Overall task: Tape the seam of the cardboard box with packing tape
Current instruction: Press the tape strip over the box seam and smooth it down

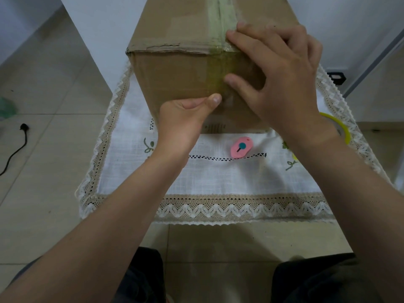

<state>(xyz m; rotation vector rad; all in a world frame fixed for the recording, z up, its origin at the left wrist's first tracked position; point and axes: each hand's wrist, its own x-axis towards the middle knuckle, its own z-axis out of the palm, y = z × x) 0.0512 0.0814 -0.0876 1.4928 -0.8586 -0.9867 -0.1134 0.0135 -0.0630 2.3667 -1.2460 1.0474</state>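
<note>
Both hands pressing tape on box front

Brown cardboard box (175,79) on table; right hand (282,77) splayed flat over yellowish tape strip (215,68), left hand (185,119) below, fist closed, thumb pressing tape, neither grip holding anything

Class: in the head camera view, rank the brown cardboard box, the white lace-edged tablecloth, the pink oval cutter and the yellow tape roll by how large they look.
1. white lace-edged tablecloth, although the box stands on part of it
2. brown cardboard box
3. pink oval cutter and yellow tape roll: unsure, the roll is mostly hidden behind the right arm.
</note>
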